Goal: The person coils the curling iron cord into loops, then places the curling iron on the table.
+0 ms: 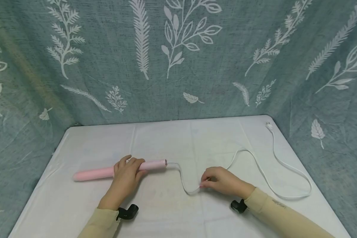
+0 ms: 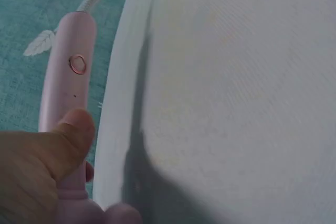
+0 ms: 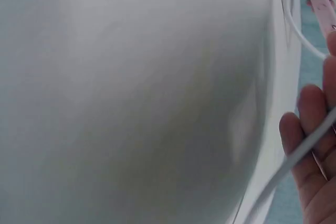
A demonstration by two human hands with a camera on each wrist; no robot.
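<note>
A pink hair styling iron (image 1: pixel 96 174) lies across the left half of the table, its handle end towards the right. My left hand (image 1: pixel 126 178) grips it around the middle. In the left wrist view, the thumb presses along the handle (image 2: pixel 68 77), below a round ringed button (image 2: pixel 77 64). From the handle end runs a white power cord (image 1: pixel 182 177). My right hand (image 1: pixel 223 180) pinches this cord between thumb and fingertips near the table's middle. Seen from the right wrist, the cord (image 3: pixel 294 158) passes across the fingers (image 3: pixel 310 177); the pinching tips are partly cut off.
The rest of the cord loops over the right side of the table, ending in a plug (image 1: pixel 269 126) near the back right corner. A white cloth (image 1: pixel 166 215) covers the table. Green leaf-patterned curtains (image 1: pixel 113 66) hang behind and at both sides.
</note>
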